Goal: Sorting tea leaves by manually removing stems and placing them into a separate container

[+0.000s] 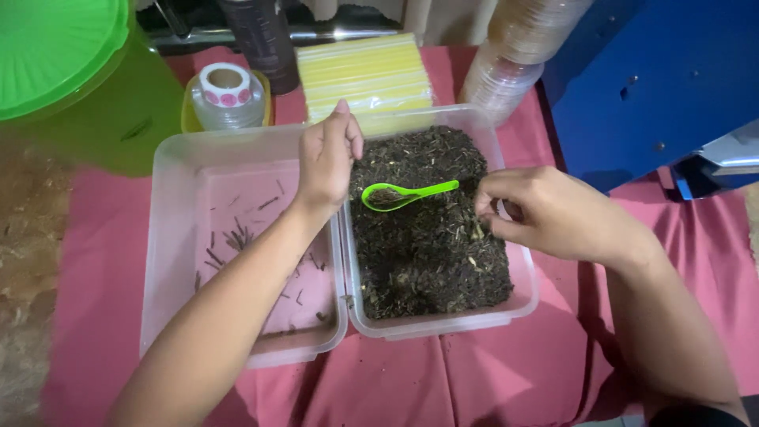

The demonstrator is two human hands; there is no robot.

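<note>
Spoon (407, 194) between left hand (326, 162) and right hand (545, 212), on tea leaves (427, 237).

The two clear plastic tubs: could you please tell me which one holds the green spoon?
The right tub, full of dark dried leaves; the left tub holds only scattered twigs.

The left hand (326, 162) reached forward on a long, bare forearm, fingers curled loosely inward and thumb pointing up. The right hand (545, 212) came in from the right, wrist bent, fingertips (484, 207) pinched together.
</note>
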